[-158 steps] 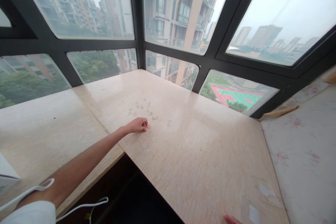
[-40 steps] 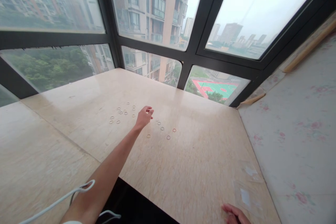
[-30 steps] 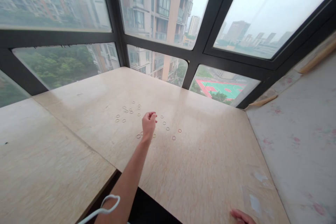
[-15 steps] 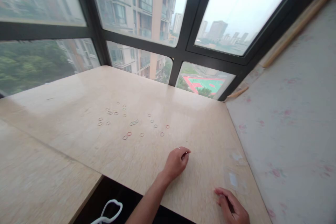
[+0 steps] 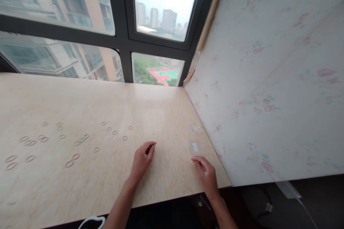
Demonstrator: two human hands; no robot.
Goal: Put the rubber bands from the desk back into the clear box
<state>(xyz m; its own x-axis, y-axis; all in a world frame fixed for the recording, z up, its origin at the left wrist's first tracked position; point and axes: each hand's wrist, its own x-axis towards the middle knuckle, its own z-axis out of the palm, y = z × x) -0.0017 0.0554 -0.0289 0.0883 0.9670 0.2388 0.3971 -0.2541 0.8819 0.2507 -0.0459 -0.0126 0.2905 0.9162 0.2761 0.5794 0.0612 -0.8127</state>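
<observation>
Currently curled at the left hand (image 5: 145,155), fingertips close to thumb at the right hand (image 5: 206,171); cannot tell whether grasping anything in either. Just left and far of the left hand, a red ring (image 5: 130,129) and a purplish ring (image 5: 125,140), flat on the pale tabletop (image 5: 166,189). Farther left, more thin rings (image 5: 81,140), seen as ovals, long axes left to right, tipped toward far right.

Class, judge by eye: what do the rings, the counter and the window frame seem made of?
Rings: perhaps rubber or plastic; thin, coloured loops, finish unclear. Counter: polished stone or similar laminate; veined beige with soft reflections. Window frame: probably painted metal; dark, smooth, straight bars.
</observation>
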